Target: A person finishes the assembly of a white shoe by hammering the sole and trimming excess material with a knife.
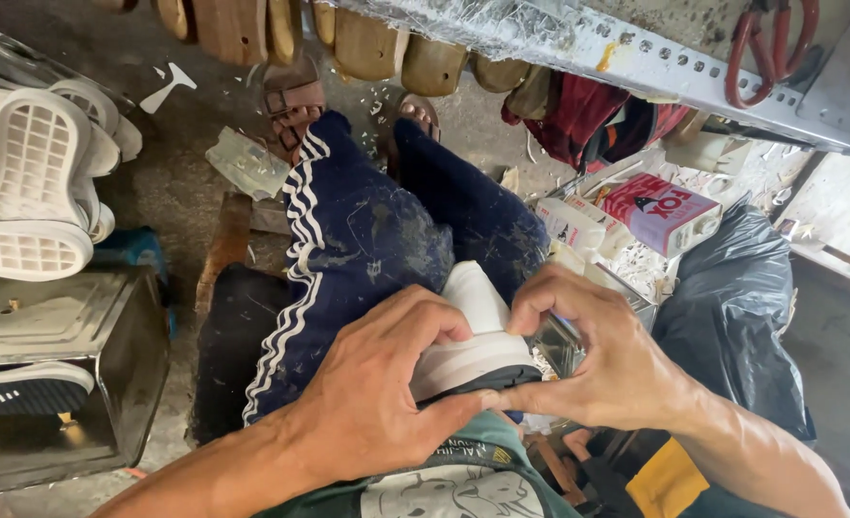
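- A person sits looking down at their own lap, wearing dark blue trousers point(367, 240) with white side stripes, speckled with pale dust.
- The left hand point(377, 384) is closed around a white shoe sole point(468, 331) with a black edge, fingers curled over its top and thumb pressed at the lower rim.
- The right hand point(602, 355) pinches the same sole from the other side, thumb and forefinger closed on its edge, the other fingers bent.
- The sole rests on the lap between the two hands, touching both.
- Beyond the right hand, up and to the right, lies a flat rectangular box point(660, 211), red and white with dark lettering.
- Just beside that box, nearer the right hand, sits a smaller white carton point(569, 225) with pink marks.
- To the right of the right hand bulges a black plastic bag point(737, 297); its contents cannot be seen.
- To the left of the left hand stands a shiny metal box point(60, 355), and at its front a dark sole with a white rim shows.
- Above that box, far left of the left hand, white soles point(32, 182) with grid treads are stacked together.
- Beyond both hands, a row of tan wooden shoe forms point(367, 43) lines the top, beside a perforated grey metal bar point(674, 72).
- Past the knees, feet in brown sandals point(291, 101) rest on the dusty floor.
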